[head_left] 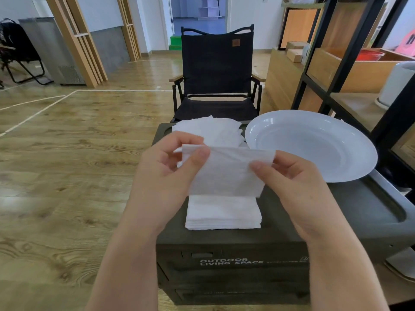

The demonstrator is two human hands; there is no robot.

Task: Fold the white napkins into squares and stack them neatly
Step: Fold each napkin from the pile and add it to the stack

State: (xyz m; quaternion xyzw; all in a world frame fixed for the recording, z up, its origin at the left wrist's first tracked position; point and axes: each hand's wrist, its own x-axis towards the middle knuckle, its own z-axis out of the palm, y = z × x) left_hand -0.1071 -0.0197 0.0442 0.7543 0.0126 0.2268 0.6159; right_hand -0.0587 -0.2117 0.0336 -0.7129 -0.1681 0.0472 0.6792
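Fingers and thumb of the left hand (170,167) and right hand (289,176) pinch the top corners of a white napkin (226,173), long axis running 9 to 3 o'clock. The folded stack (223,213) lies directly at 6 o'clock below, on the dark storage box (231,261).

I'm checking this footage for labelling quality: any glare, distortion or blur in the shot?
Head view: wide-angle bending curves the black shelf frame at right; window glare washes the wooden floor; the white plate shows soft highlights; the held napkin and both hands stay reasonably sharp.
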